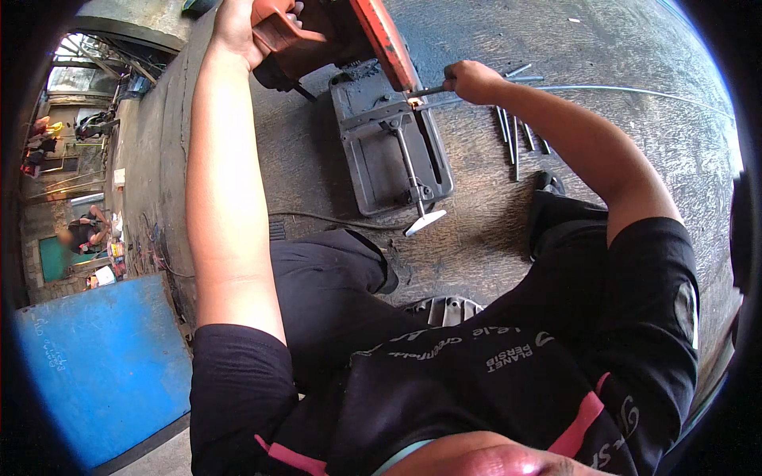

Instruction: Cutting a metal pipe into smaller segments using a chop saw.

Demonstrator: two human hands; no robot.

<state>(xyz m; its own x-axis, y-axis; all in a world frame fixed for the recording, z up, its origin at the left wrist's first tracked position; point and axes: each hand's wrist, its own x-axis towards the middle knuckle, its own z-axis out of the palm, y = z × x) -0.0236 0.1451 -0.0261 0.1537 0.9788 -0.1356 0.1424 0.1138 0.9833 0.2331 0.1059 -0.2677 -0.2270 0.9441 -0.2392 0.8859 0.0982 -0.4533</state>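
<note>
A cut-off saw with an orange-red body and blade guard (pixel 385 40) stands on a dark grey metal base (pixel 381 178) on the floor. My left hand (pixel 236 36) is closed around its orange handle (pixel 274 22). My right hand (pixel 474 82) grips a long thin metal rod (pixel 615 88), whose near part lies at the saw's blade area. A small orange glow shows where the rod meets the guard's lower end. On the base, a screw clamp (pixel 406 159) with a pale crank handle (pixel 425 222) reaches toward the fence. The blade itself is hidden by the guard.
Several short cut rods (pixel 514 151) lie on the worn floor beside my right forearm. A dark cable (pixel 333 219) runs behind the base toward the left. A blue board (pixel 103 365) stands at the lower left. Farther off at left, another person (pixel 86 234) sits among clutter.
</note>
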